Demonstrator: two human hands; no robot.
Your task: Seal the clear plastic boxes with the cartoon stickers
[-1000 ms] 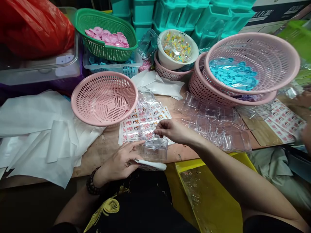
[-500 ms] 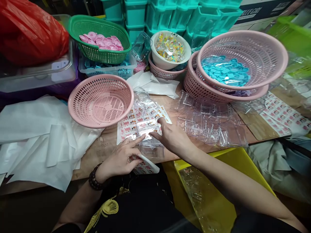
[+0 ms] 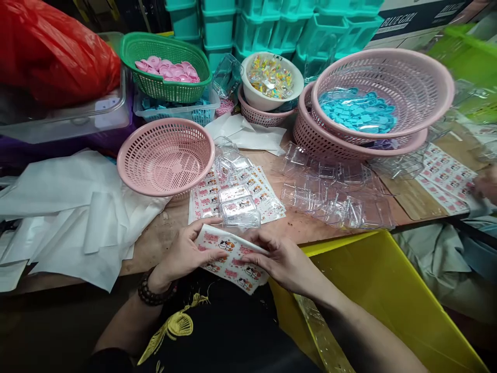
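A sheet of cat stickers [image 3: 229, 259] is bent over between both my hands, just in front of the table edge. My left hand [image 3: 186, 254] pinches its left side, thumb on the printed face. On the right side, my right hand [image 3: 277, 256] grips the sheet with thumb and fingers. Just beyond it on the table lies a clear plastic case [image 3: 238, 204], with more clear cases behind it. These rest on several flat sticker sheets [image 3: 266, 194] printed with cats and pink marks.
A pink basket [image 3: 166, 155] stands behind my left hand, with white backing paper [image 3: 89, 217] left of it. Clear plastic cases [image 3: 334, 202] lie right. Stacked pink baskets [image 3: 419, 88] hold blue pieces. A yellow bin [image 3: 373, 290] stands below the edge. Another person's hand [image 3: 487, 184] shows far right.
My right hand has left the clear case and come down onto the sticker sheet. My left hand has drawn back from the case, and the sheet now faces up between both hands.
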